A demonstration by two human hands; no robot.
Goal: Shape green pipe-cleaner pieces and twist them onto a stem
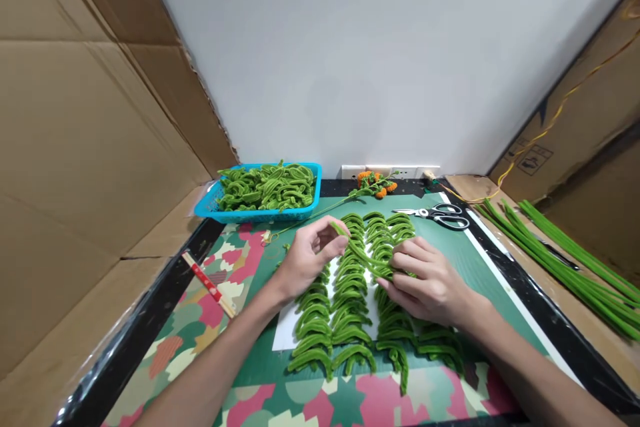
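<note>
Fuzzy green strip (361, 255) is up in the air b/w both my hands, above the rows on the worktop. Long axis runs diagonally: far end at my L fingers (332, 251), near end down by my R fingers (411, 265). Each hand's right at its own end, so neither's clearly nearer. L fingers: thumb + index nearly closed in a pinch on the tip. R fingers: curled in, gripping the other end (can't tell exactly how tight, knuckles hide it; might be more than one strand there).

Under it, curved green pieces (351, 335) in columns, plush, banana-like arcs, partly over a smooth white sheet (286, 331) on a green mat (480, 273). Further out: blue plastic basket (260, 216) w/ a tangle of similar pieces, far L; orange flowers (379, 183) on a thin stem, centre back; metal scissors w/ black handles (449, 215), far R; long straight green stems (560, 260), R side; red-wrapped chopsticks (209, 283), L.
</note>
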